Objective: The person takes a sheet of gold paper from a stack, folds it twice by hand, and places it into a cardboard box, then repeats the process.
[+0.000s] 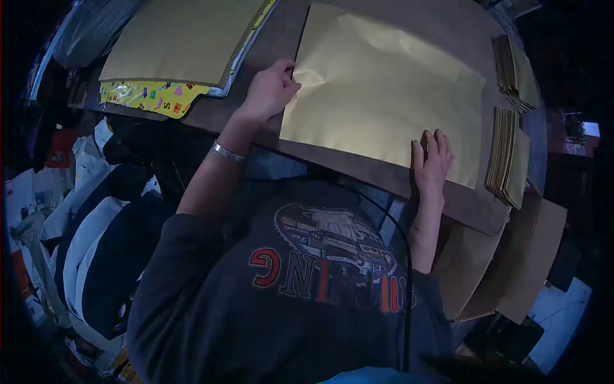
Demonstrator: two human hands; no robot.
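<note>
Two bare hands rest on one large gold paper sheet (384, 96) that lies flat on a brown table top (460, 205). Left hand (272, 89): fingers curled in, thumb and fingertips closed on the sheet's left edge just below its upper corner; the paper shows a small crease right at that pinch. Right hand (432, 160): palm down, fingers straight and held close together, pressing flat on the sheet near its lower edge, holding nothing. The sheet spans the whole gap between the two hands and runs on beyond the right hand to its lower right corner; faint creases cross its upper half. A metal bracelet (228, 152) sits on the left wrist, just below the pinching hand. Beyond the right hand, toward the table's far side, two stacks of folded gold paper (508, 160) stand apart from the sheet, one above the other, not touched by either hand. Beyond the left hand, well apart from it, lies another gold sheet (182, 38) on top of yellow patterned wrapping paper (150, 96) with small coloured figures. Below the right hand, under the table's edge, brown paper sheets (511, 256) hang over. A black cable (403, 256) runs down over the dark printed sweatshirt (307, 275).
</note>
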